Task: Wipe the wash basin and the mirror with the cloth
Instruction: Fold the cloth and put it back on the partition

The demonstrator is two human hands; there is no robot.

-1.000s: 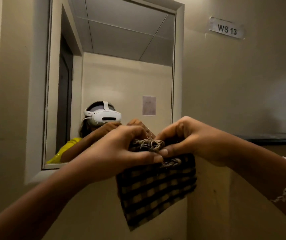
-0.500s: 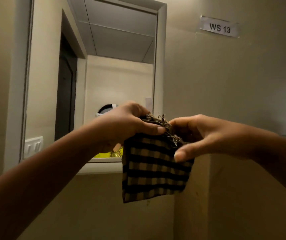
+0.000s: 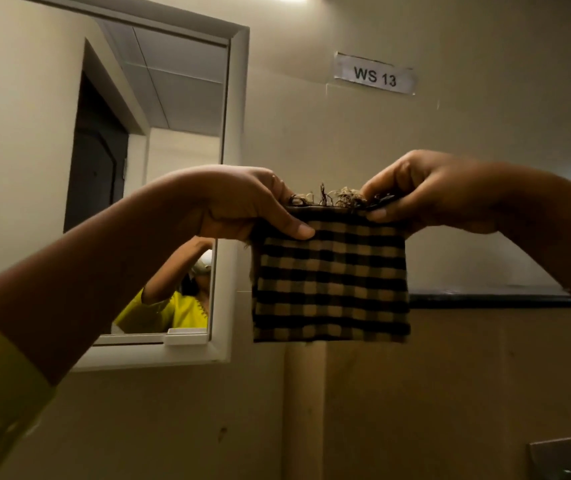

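The checked cloth [image 3: 331, 278] is held up before the wall [image 3: 467, 133], just right of the mirror [image 3: 159, 150] — its frayed top edge pinched at either end by the left hand [image 3: 239, 206] and right hand [image 3: 429, 192], likely to square it for wiping.

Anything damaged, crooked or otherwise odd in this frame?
The checked cloth is frayed along its top edge: a tangle of loose threads sticks up between the left hand and the right hand, which pinch its upper corners. The WS 13 label sits slightly tilted. Nothing else stands out.
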